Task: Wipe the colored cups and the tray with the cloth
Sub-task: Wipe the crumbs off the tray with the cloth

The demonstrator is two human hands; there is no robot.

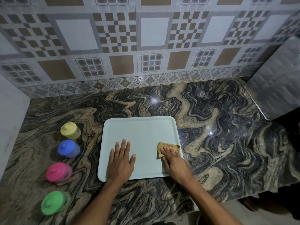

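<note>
A pale green tray lies flat on the marble counter. My left hand rests flat on its near left part, fingers spread and straight. My right hand presses a folded tan cloth onto the tray near its right rim, fingers laid over the cloth. Left of the tray stand lidded cups in a curved row: yellow farthest, then blue, pink and green nearest me.
The swirled marble counter runs to a patterned tile wall at the back. A steel surface juts in at the right. A white wall bounds the left. The counter's front edge drops off at the lower right.
</note>
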